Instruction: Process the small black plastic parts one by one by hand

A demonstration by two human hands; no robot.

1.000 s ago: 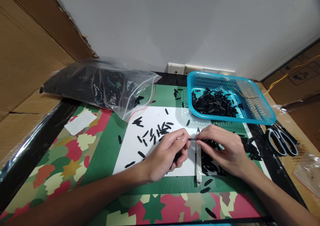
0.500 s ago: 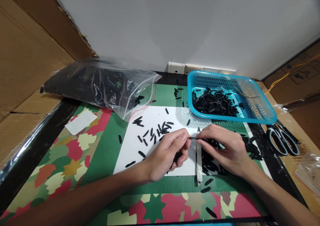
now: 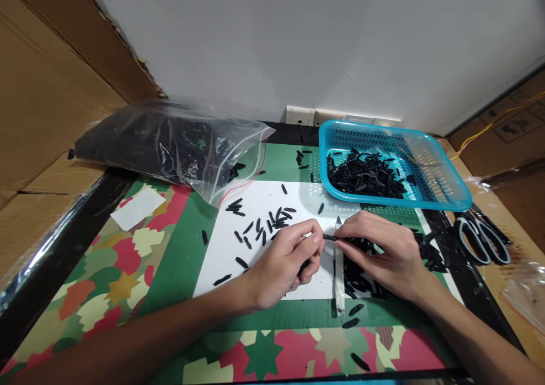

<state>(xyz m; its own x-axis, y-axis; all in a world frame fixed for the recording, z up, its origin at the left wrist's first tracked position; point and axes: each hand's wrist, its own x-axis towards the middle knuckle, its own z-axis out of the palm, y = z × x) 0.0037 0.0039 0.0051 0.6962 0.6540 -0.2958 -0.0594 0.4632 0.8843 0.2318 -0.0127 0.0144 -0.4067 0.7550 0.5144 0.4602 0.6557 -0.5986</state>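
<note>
Over a white sheet (image 3: 217,260), my left hand (image 3: 293,257) and my right hand (image 3: 378,249) pinch opposite ends of one thin black piece (image 3: 329,237). The curled fingers of my left hand also enclose something dark, mostly hidden. Several loose black pieces (image 3: 279,220) lie on the sheet left of my hands. A dark pile of them (image 3: 360,277) sits beneath my right hand. Between my hands, a narrow white pointed tool (image 3: 339,277) lies on the sheet. A blue basket (image 3: 395,203) behind my right hand holds many black pieces.
A clear zip bag (image 3: 170,146) full of black material lies at the back left. A small white paper (image 3: 138,209) rests on the patterned mat (image 3: 123,285). Scissors (image 3: 481,240) are at the right, near a crumpled plastic bag (image 3: 525,294). Cardboard stands on both sides.
The thin black piece between my fingertips has turned slightly, showing a broader side. My left thumb has shifted slightly; both hands stay in nearly the same place.
</note>
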